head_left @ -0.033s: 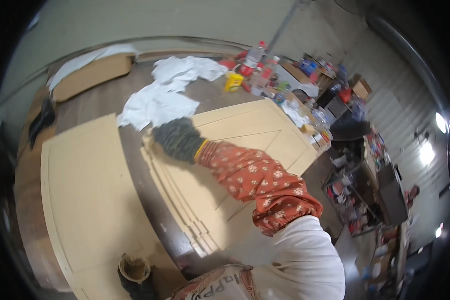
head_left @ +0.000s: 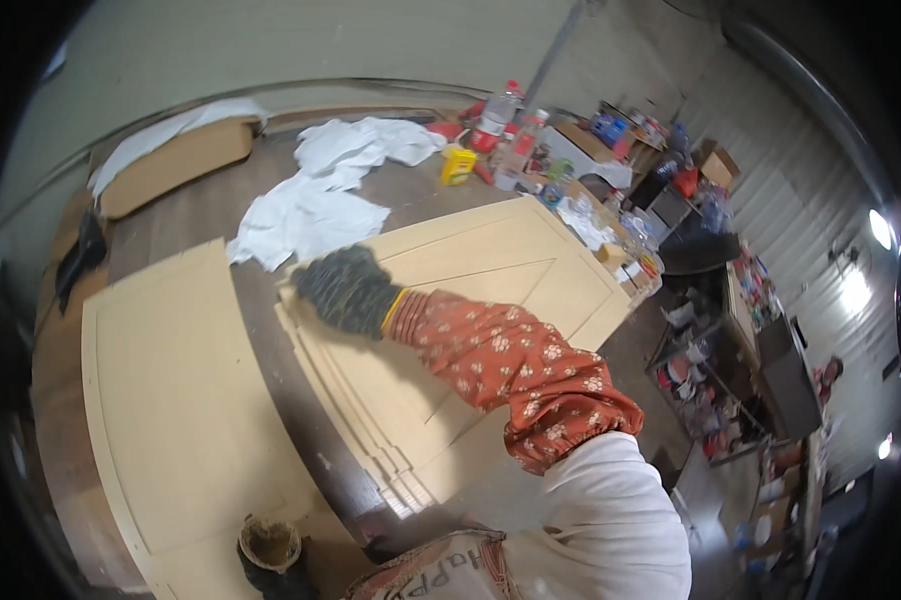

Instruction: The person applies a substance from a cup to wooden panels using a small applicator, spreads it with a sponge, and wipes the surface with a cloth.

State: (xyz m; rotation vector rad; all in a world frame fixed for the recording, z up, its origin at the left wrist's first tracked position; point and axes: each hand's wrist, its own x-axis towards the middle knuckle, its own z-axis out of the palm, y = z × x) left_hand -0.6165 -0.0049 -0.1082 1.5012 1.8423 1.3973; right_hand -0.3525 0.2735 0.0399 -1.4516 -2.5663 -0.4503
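Note:
My right hand [head_left: 349, 290], in a dark grey knit glove with a yellow cuff edge, presses at the far left corner of a stack of cream cabinet-door panels [head_left: 491, 250]. Its fingers are curled, and whatever they hold is hidden beneath them. At the lower edge my left hand [head_left: 289, 582], dark-gloved and partly cut off, is wrapped round a small cup [head_left: 272, 545] with a beige-crusted rim. That cup is above the near end of another cream panel [head_left: 176, 400], which lies to the left of the stack.
White crumpled cloth [head_left: 316, 205] lies beyond the panels on the brown table [head_left: 296, 400]. Bottles [head_left: 495, 115] and a yellow container [head_left: 459, 166] stand at the back right. A brown board [head_left: 181, 165] is at the far left, with a black tool [head_left: 84, 250] nearby. Cluttered shelving [head_left: 716, 400] stands right.
The view has shifted slightly. My right hand remains at the stack's corner, looking sharper now, and my left hand still holds the cup.

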